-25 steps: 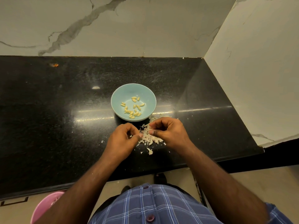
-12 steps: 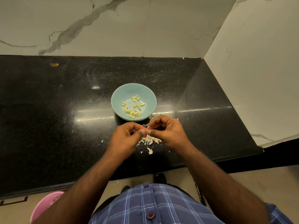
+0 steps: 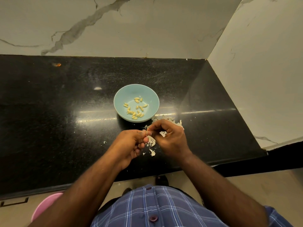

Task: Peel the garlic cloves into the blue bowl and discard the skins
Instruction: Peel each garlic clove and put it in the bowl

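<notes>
Inside blue bowl [image 3: 148, 94]: peeled garlic cloves [image 3: 135, 109].

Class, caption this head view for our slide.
Both hands pinch a garlic clove above loose skins, beside the blue bowl of peeled cloves.

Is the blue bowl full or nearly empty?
Nearly empty. The blue bowl holds only a thin scatter of peeled garlic cloves on its bottom, with much of the inside bare.

1 view: head-worn wide-angle camera, facing forward and steeply down, close over the desk [image 3: 49, 122] front edge; marble walls behind.
</notes>
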Demonstrator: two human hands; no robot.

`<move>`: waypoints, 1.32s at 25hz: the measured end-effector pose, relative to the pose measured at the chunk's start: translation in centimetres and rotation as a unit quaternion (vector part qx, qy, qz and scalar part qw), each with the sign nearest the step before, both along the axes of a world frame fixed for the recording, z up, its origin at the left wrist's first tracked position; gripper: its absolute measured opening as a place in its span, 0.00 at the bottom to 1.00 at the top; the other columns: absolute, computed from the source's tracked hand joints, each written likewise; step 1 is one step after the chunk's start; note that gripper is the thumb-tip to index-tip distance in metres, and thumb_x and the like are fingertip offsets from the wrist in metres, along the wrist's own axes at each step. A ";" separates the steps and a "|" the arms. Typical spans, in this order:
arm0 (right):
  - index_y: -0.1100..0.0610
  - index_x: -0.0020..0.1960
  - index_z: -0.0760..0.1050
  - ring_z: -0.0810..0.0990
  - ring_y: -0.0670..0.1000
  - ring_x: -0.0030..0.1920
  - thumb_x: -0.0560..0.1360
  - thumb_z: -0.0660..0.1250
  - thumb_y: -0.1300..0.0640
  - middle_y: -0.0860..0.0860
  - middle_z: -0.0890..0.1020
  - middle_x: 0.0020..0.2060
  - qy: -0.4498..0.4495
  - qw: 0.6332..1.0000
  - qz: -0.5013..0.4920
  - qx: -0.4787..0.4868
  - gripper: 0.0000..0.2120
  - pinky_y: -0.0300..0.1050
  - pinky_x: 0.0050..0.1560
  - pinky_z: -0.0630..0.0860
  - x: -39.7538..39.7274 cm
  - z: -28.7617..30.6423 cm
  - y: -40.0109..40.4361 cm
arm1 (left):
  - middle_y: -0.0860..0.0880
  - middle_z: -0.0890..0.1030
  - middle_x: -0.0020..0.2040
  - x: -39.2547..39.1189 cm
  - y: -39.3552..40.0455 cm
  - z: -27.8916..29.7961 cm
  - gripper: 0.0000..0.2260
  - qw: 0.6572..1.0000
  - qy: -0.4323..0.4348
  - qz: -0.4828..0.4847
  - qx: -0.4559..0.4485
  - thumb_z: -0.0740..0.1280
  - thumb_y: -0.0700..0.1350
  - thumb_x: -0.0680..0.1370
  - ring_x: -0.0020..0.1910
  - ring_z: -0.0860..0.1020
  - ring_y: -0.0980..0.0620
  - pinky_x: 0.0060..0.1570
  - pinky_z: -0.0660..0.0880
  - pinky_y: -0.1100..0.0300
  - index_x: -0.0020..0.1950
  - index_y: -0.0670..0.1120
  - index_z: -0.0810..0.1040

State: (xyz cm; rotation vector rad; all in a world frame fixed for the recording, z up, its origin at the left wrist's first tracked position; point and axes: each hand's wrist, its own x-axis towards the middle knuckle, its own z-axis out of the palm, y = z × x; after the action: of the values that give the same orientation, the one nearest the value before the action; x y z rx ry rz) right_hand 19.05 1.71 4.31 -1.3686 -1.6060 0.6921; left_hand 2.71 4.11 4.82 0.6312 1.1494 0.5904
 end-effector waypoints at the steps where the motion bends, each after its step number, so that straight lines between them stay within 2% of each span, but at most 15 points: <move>1: 0.58 0.47 0.82 0.85 0.50 0.44 0.72 0.76 0.66 0.49 0.86 0.41 0.020 0.999 -0.014 -0.023 0.07 0.50 0.47 0.83 -0.2 0.0 0.0 | 0.50 0.80 0.35 0.1 -0.1 -0.1 0.09 0.999 0.017 0.004 0.028 0.65 0.42 0.83 0.31 0.73 0.57 0.33 0.65 0.63 0.49 0.44 0.84; 3: 0.59 0.46 0.81 0.85 0.51 0.42 0.71 0.77 0.68 0.52 0.86 0.39 0.131 0.982 -0.053 -0.126 0.08 0.48 0.47 0.83 -0.6 0.7 0.4 | 0.49 0.82 0.38 0.3 -0.4 -0.6 0.08 0.981 0.119 0.001 0.156 0.65 0.42 0.83 0.34 0.76 0.56 0.34 0.71 0.62 0.47 0.45 0.82; 5: 0.61 0.46 0.79 0.83 0.52 0.39 0.70 0.75 0.72 0.53 0.85 0.36 0.254 0.933 -0.088 -0.241 0.09 0.46 0.43 0.81 -0.8 1.7 0.7 | 0.52 0.82 0.40 0.3 -0.8 -1.1 0.06 0.928 0.219 -0.010 0.302 0.66 0.42 0.82 0.38 0.78 0.57 0.39 0.74 0.62 0.47 0.48 0.80; 6: 0.61 0.46 0.78 0.82 0.53 0.38 0.71 0.73 0.73 0.53 0.84 0.34 0.298 0.904 -0.096 -0.291 0.10 0.45 0.41 0.79 -0.8 2.2 0.9 | 0.53 0.82 0.40 0.2 -0.9 -1.3 0.06 0.907 0.231 -0.016 0.351 0.66 0.42 0.82 0.38 0.78 0.57 0.39 0.74 0.63 0.47 0.51 0.79; 8: 0.61 0.47 0.77 0.82 0.52 0.36 0.73 0.70 0.73 0.54 0.84 0.33 0.369 0.848 -0.095 -0.369 0.09 0.43 0.39 0.77 -0.5 2.8 1.0 | 0.53 0.81 0.40 0.0 -1.1 -1.7 0.07 0.887 0.219 -0.019 0.405 0.66 0.41 0.82 0.38 0.77 0.57 0.36 0.74 0.63 0.48 0.52 0.78; 10: 0.59 0.47 0.77 0.83 0.51 0.35 0.75 0.68 0.72 0.55 0.84 0.35 0.425 0.801 -0.089 -0.413 0.09 0.42 0.40 0.78 -0.3 3.1 1.1 | 0.54 0.81 0.41 -0.2 -1.1 -2.2 0.07 0.875 0.208 -0.017 0.437 0.67 0.40 0.82 0.39 0.78 0.55 0.38 0.75 0.60 0.50 0.52 0.78; 12: 0.59 0.49 0.76 0.83 0.51 0.37 0.75 0.68 0.71 0.56 0.85 0.37 0.466 0.769 -0.081 -0.429 0.09 0.41 0.39 0.80 -0.3 3.2 1.0 | 0.53 0.81 0.44 -0.3 -1.1 -2.6 0.08 0.864 0.199 -0.009 0.463 0.66 0.38 0.81 0.43 0.79 0.53 0.41 0.77 0.57 0.51 0.51 0.78; 13: 0.59 0.50 0.76 0.84 0.51 0.38 0.75 0.68 0.71 0.57 0.85 0.38 0.478 0.764 -0.078 -0.426 0.09 0.41 0.39 0.80 -0.4 3.2 1.0 | 0.52 0.81 0.45 -0.3 -1.1 -2.7 0.08 0.862 0.195 -0.004 0.468 0.66 0.38 0.81 0.45 0.80 0.53 0.43 0.79 0.56 0.52 0.51 0.78; 15: 0.61 0.52 0.75 0.84 0.52 0.40 0.75 0.69 0.72 0.57 0.85 0.39 0.474 0.783 -0.075 -0.396 0.10 0.42 0.40 0.82 -0.6 3.2 0.9 | 0.53 0.82 0.46 -0.2 -1.2 -2.6 0.07 0.868 0.186 0.013 0.461 0.67 0.38 0.82 0.47 0.82 0.52 0.46 0.80 0.54 0.52 0.51 0.79; 17: 0.62 0.54 0.75 0.85 0.53 0.41 0.73 0.71 0.73 0.55 0.86 0.39 0.438 0.825 -0.069 -0.350 0.13 0.43 0.43 0.82 -0.7 3.1 0.8 | 0.54 0.83 0.45 -0.1 -1.1 -2.4 0.06 0.883 0.179 0.024 0.434 0.67 0.40 0.82 0.47 0.82 0.52 0.47 0.80 0.56 0.52 0.52 0.79; 21: 0.62 0.52 0.77 0.85 0.54 0.47 0.71 0.72 0.75 0.55 0.86 0.42 0.346 0.898 -0.055 -0.265 0.14 0.48 0.51 0.84 -0.6 2.7 0.6 | 0.51 0.84 0.45 0.3 -1.0 -1.7 0.05 0.920 0.155 0.040 0.359 0.69 0.41 0.81 0.47 0.83 0.55 0.49 0.79 0.59 0.51 0.51 0.81; 24: 0.63 0.52 0.77 0.85 0.55 0.49 0.71 0.74 0.74 0.56 0.85 0.43 0.281 0.938 -0.039 -0.201 0.14 0.50 0.54 0.83 -0.4 2.2 0.5 | 0.51 0.85 0.43 0.3 -0.9 -1.2 0.03 0.956 0.108 0.037 0.269 0.69 0.41 0.81 0.41 0.81 0.60 0.41 0.76 0.65 0.52 0.47 0.82; 26: 0.62 0.51 0.77 0.84 0.54 0.48 0.70 0.75 0.73 0.56 0.85 0.44 0.260 0.947 -0.032 -0.184 0.14 0.50 0.54 0.83 -0.2 2.1 0.4 | 0.52 0.84 0.41 0.2 -0.8 -1.0 0.04 0.976 0.051 0.030 0.210 0.68 0.41 0.81 0.37 0.78 0.61 0.37 0.72 0.65 0.53 0.45 0.83; 29: 0.62 0.50 0.76 0.83 0.54 0.44 0.69 0.74 0.76 0.56 0.82 0.41 0.308 0.927 -0.036 -0.213 0.16 0.48 0.50 0.83 -0.2 2.5 0.5 | 0.53 0.82 0.39 0.0 -0.9 -1.0 0.04 0.973 0.050 0.019 0.223 0.67 0.39 0.82 0.36 0.77 0.61 0.38 0.73 0.64 0.52 0.45 0.82; 33: 0.59 0.49 0.75 0.81 0.51 0.36 0.70 0.68 0.77 0.54 0.80 0.38 0.457 0.810 -0.064 -0.361 0.16 0.43 0.39 0.80 -0.2 3.0 0.9 | 0.57 0.81 0.40 -0.2 -1.1 -1.0 0.11 0.919 0.113 -0.024 0.377 0.65 0.33 0.81 0.39 0.77 0.61 0.41 0.75 0.66 0.49 0.50 0.79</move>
State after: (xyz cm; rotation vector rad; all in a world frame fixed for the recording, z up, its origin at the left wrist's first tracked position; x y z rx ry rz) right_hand 18.88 2.64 7.36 -1.2761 -0.4548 1.6731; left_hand 2.56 2.98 3.83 1.4156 1.0979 0.9463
